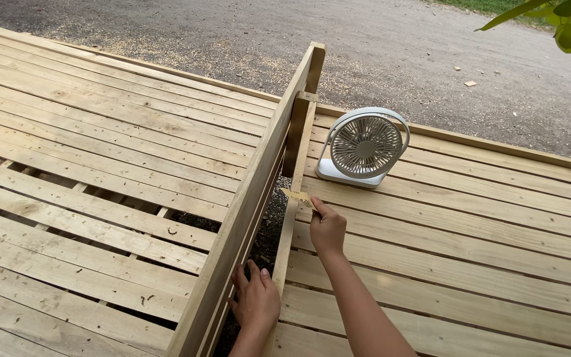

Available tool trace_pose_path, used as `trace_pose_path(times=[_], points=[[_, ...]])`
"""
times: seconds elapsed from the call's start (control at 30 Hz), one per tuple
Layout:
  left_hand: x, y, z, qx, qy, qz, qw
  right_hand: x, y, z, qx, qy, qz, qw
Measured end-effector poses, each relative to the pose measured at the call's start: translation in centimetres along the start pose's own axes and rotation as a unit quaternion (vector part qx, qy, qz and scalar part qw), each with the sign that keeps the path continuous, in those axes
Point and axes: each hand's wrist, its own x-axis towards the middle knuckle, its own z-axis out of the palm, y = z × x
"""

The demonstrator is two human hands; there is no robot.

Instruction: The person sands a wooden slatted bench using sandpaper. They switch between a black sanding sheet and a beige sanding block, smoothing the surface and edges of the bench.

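Seemingly both hands [292, 264] grip the slat's [290, 218] edge.

We see the left hand [256, 301] gripping the upright wooden frame [259, 178] low on its side, while the right hand [327, 228] pinches a small wood scrap [297, 196] against the thin slat [293, 198]. A white desk fan [363, 147] stands on the deck boards [464, 231] just beyond.
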Motion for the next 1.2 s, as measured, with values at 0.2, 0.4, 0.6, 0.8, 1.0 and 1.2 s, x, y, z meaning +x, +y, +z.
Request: trace_pose_path(times=[0.2, 0.4, 0.6, 0.8, 1.0, 1.2], points=[[0.3, 0.0, 0.2, -0.006, -0.014, -0.013, 1.0, -3.5, -0.2, 4.0, -0.011, -0.082, -0.06, 0.995], [0.4, -0.3, 0.7, -0.02, -0.008, -0.013, 1.0, -3.5, -0.1, 4.1, -0.056, -0.098, -0.067, 0.991], [0.7, -0.1, 0.8, -0.018, -0.024, -0.019, 0.999, -5.2, -0.5, 3.9, -0.032, -0.103, -0.033, 0.994], [0.5, -0.4, 1.3, -0.024, 0.003, -0.012, 1.0, -4.7, -1.0, 4.0, 0.014, -0.092, 0.0, 0.996], [0.2, -0.7, 1.6, -0.02, 0.001, -0.014, 1.0, -3.4, -1.2, 4.1, 0.02, -0.1, 0.031, 0.994], [0.7, -0.1, 1.1, -0.015, 0.008, -0.012, 1.0, -5.4, -1.2, 3.8, -0.008, -0.104, 0.028, 0.994]])
